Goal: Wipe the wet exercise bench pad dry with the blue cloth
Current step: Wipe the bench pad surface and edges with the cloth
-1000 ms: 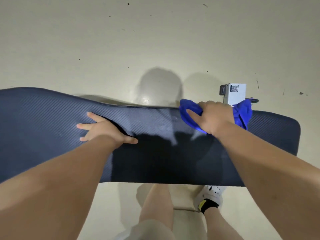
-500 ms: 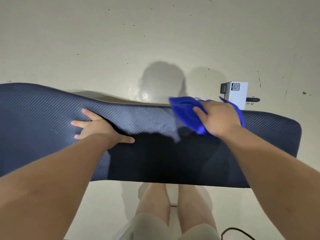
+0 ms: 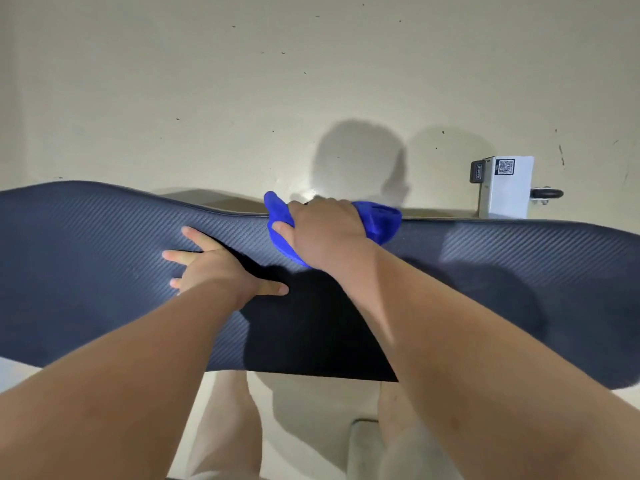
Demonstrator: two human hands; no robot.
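A long dark navy bench pad point(image 3: 104, 271) with a ribbed texture stretches across the whole view. My right hand point(image 3: 325, 233) grips the bunched blue cloth point(image 3: 379, 221) and holds it against the pad's far edge near the middle. The cloth sticks out on both sides of the hand. My left hand point(image 3: 214, 268) lies flat on the pad with fingers spread, just left of the right hand. A shadow darkens the pad's centre, so I cannot tell wet patches there.
A white box point(image 3: 507, 188) with a QR label and a black handle sits on the pale floor behind the pad at right. My bare legs point(image 3: 228, 427) stand below the pad's near edge. The beige floor point(image 3: 207, 98) beyond is speckled.
My right hand has slid the blue cloth leftward along the pad's far edge, from near the white box toward the middle. My left hand stayed pressed flat in place.
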